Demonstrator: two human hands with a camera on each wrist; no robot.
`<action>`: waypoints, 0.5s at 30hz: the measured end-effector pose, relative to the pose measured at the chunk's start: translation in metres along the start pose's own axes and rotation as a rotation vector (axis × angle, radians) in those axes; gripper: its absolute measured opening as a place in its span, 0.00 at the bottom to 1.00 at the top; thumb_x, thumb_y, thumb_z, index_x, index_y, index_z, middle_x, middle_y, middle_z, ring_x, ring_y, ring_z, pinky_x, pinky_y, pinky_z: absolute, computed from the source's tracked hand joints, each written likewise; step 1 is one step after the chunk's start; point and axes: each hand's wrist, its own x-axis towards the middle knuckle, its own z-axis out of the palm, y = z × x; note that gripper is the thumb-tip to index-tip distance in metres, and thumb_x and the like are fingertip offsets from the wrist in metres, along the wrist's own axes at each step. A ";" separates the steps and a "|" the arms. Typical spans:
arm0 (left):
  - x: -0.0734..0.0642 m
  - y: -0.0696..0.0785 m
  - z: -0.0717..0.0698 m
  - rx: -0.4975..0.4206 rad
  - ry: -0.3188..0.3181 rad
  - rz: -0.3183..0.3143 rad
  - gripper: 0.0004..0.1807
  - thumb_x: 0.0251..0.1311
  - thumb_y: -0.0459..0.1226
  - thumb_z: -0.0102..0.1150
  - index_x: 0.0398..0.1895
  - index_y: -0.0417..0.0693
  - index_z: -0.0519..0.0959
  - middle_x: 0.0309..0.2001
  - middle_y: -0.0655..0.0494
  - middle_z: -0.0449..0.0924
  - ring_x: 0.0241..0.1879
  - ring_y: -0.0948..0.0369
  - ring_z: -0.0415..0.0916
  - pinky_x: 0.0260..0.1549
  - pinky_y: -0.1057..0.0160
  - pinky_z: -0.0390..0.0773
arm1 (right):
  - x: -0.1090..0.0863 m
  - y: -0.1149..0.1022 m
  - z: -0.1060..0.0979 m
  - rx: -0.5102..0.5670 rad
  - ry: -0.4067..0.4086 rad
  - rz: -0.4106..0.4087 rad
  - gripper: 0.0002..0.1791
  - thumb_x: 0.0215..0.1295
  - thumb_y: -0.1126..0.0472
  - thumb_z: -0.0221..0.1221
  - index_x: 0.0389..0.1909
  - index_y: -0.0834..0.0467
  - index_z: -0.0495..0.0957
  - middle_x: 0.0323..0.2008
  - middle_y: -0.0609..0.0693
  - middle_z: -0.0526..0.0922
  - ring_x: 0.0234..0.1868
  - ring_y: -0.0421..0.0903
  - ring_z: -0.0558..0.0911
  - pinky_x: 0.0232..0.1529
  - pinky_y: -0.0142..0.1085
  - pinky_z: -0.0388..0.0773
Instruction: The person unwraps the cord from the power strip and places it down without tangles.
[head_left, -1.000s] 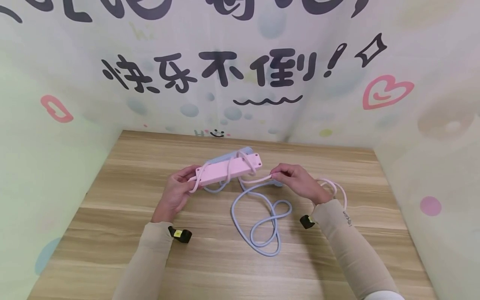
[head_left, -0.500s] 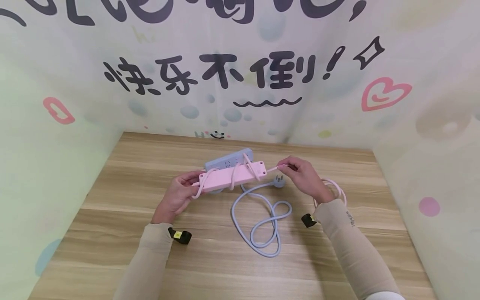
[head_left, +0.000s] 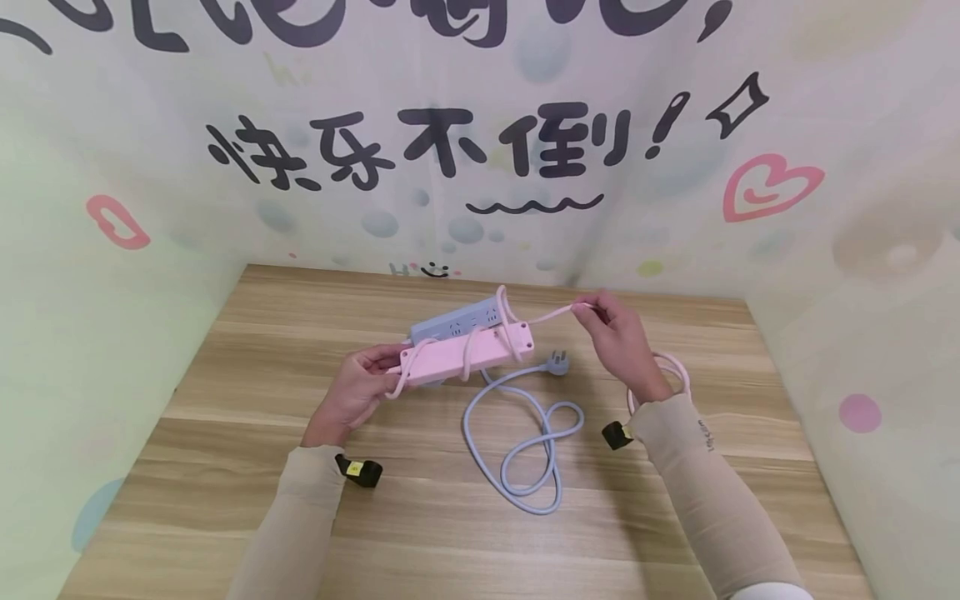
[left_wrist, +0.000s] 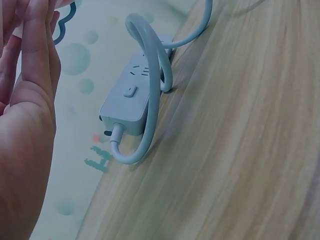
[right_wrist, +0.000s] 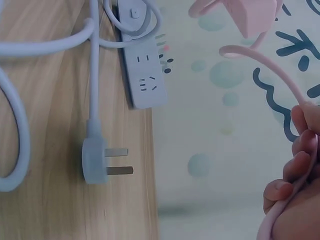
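Note:
Raised off the table, a pink power strip (head_left: 438,357) is held at its left end by my left hand (head_left: 351,390). Its pink cord (head_left: 551,315) winds round it in several loops. Beyond the strip's right end, my right hand (head_left: 621,346) pinches that cord between thumb and fingers, with the cord running on through the palm in the right wrist view. The rest of the cord trails in a coil (head_left: 681,371) behind the right wrist. Just behind the pink strip, a blue power strip (head_left: 437,323) lies on the table, partly covered in the head view.
The blue strip's cord (head_left: 467,425) lies in loose loops across the middle of the wooden table (head_left: 480,558). Its plug (right_wrist: 95,160) rests with prongs exposed near the right hand. A printed cloth backdrop (head_left: 465,75) stands along the back and both sides.
My right hand has moved up and to the right, drawing the pink cord with it, and a loop now stands above the strip's right end. The pink strip shifted slightly right and down.

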 end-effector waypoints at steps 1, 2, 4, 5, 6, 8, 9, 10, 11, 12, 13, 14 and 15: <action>0.000 0.000 0.000 0.005 -0.003 0.000 0.26 0.54 0.15 0.62 0.44 0.54 0.87 0.45 0.54 0.85 0.45 0.62 0.84 0.44 0.66 0.88 | 0.000 -0.001 0.000 0.001 0.009 0.000 0.13 0.76 0.56 0.57 0.49 0.62 0.81 0.34 0.48 0.78 0.32 0.37 0.71 0.32 0.26 0.69; 0.000 -0.001 0.000 0.014 -0.004 -0.001 0.26 0.54 0.14 0.61 0.44 0.54 0.87 0.45 0.55 0.85 0.45 0.62 0.84 0.44 0.66 0.88 | 0.000 -0.002 -0.001 0.005 0.018 0.007 0.13 0.77 0.55 0.56 0.49 0.61 0.81 0.33 0.47 0.76 0.31 0.37 0.70 0.31 0.27 0.68; 0.001 -0.001 0.000 0.032 -0.001 -0.005 0.28 0.52 0.13 0.58 0.44 0.54 0.86 0.45 0.55 0.86 0.45 0.62 0.84 0.44 0.66 0.88 | 0.000 -0.005 -0.002 0.014 0.033 0.016 0.13 0.77 0.54 0.56 0.49 0.60 0.80 0.30 0.45 0.73 0.29 0.38 0.68 0.29 0.28 0.66; 0.001 -0.002 0.000 0.041 0.003 -0.007 0.28 0.52 0.13 0.58 0.44 0.55 0.86 0.45 0.55 0.86 0.45 0.62 0.84 0.44 0.66 0.88 | -0.001 -0.007 -0.003 0.024 0.039 0.020 0.14 0.77 0.54 0.56 0.49 0.60 0.80 0.29 0.44 0.72 0.29 0.38 0.67 0.29 0.28 0.65; 0.001 -0.002 0.000 0.051 0.011 -0.008 0.28 0.52 0.13 0.58 0.44 0.55 0.86 0.45 0.56 0.86 0.45 0.63 0.84 0.44 0.66 0.88 | -0.001 -0.009 -0.003 0.033 0.043 0.020 0.14 0.77 0.54 0.56 0.49 0.61 0.80 0.29 0.42 0.71 0.29 0.38 0.66 0.29 0.28 0.64; 0.001 -0.003 -0.001 0.068 0.027 -0.008 0.28 0.53 0.13 0.57 0.44 0.56 0.86 0.45 0.57 0.86 0.45 0.63 0.84 0.44 0.66 0.88 | -0.002 -0.013 -0.005 0.063 0.047 0.015 0.14 0.77 0.54 0.56 0.49 0.61 0.80 0.27 0.40 0.70 0.29 0.38 0.65 0.30 0.29 0.63; 0.001 -0.003 -0.001 0.072 0.034 -0.008 0.28 0.54 0.13 0.57 0.44 0.56 0.86 0.45 0.57 0.86 0.45 0.64 0.84 0.44 0.67 0.88 | -0.002 -0.014 -0.005 0.080 0.049 0.006 0.14 0.77 0.54 0.56 0.49 0.61 0.80 0.27 0.39 0.69 0.28 0.38 0.65 0.30 0.29 0.63; 0.001 -0.004 -0.001 0.079 0.044 -0.005 0.28 0.55 0.13 0.57 0.44 0.56 0.86 0.45 0.58 0.86 0.46 0.64 0.84 0.44 0.67 0.88 | -0.003 -0.016 -0.006 0.098 0.048 -0.007 0.14 0.77 0.55 0.56 0.48 0.62 0.80 0.27 0.39 0.69 0.28 0.38 0.64 0.30 0.29 0.63; 0.002 -0.004 -0.002 0.082 0.049 0.000 0.28 0.55 0.13 0.56 0.44 0.56 0.86 0.45 0.58 0.86 0.46 0.64 0.84 0.44 0.67 0.88 | -0.003 -0.018 -0.007 0.113 0.046 -0.020 0.13 0.76 0.56 0.56 0.48 0.63 0.80 0.27 0.38 0.70 0.28 0.38 0.64 0.30 0.29 0.62; 0.002 -0.004 -0.002 0.085 0.054 0.005 0.28 0.56 0.14 0.56 0.44 0.56 0.85 0.45 0.58 0.86 0.46 0.64 0.84 0.44 0.67 0.87 | -0.003 -0.019 -0.008 0.126 0.045 -0.032 0.13 0.76 0.57 0.57 0.48 0.63 0.80 0.27 0.38 0.70 0.28 0.38 0.64 0.30 0.29 0.63; 0.002 -0.003 -0.002 0.083 0.057 0.010 0.28 0.57 0.14 0.55 0.44 0.56 0.85 0.45 0.58 0.86 0.46 0.64 0.84 0.44 0.68 0.87 | -0.004 -0.020 -0.008 0.140 0.044 -0.041 0.13 0.76 0.57 0.57 0.48 0.64 0.80 0.27 0.37 0.72 0.29 0.37 0.65 0.31 0.29 0.64; 0.003 -0.003 -0.002 0.078 0.058 0.017 0.28 0.57 0.14 0.55 0.44 0.56 0.85 0.45 0.57 0.86 0.46 0.64 0.84 0.44 0.68 0.87 | -0.004 -0.021 -0.009 0.153 0.043 -0.048 0.13 0.76 0.58 0.57 0.48 0.64 0.80 0.28 0.37 0.73 0.29 0.37 0.66 0.32 0.28 0.64; 0.003 -0.003 -0.002 0.075 0.061 0.027 0.28 0.57 0.14 0.55 0.44 0.56 0.85 0.45 0.57 0.86 0.46 0.64 0.85 0.43 0.68 0.88 | -0.005 -0.023 -0.010 0.164 0.041 -0.054 0.12 0.76 0.58 0.57 0.47 0.64 0.80 0.29 0.38 0.74 0.30 0.37 0.66 0.32 0.28 0.65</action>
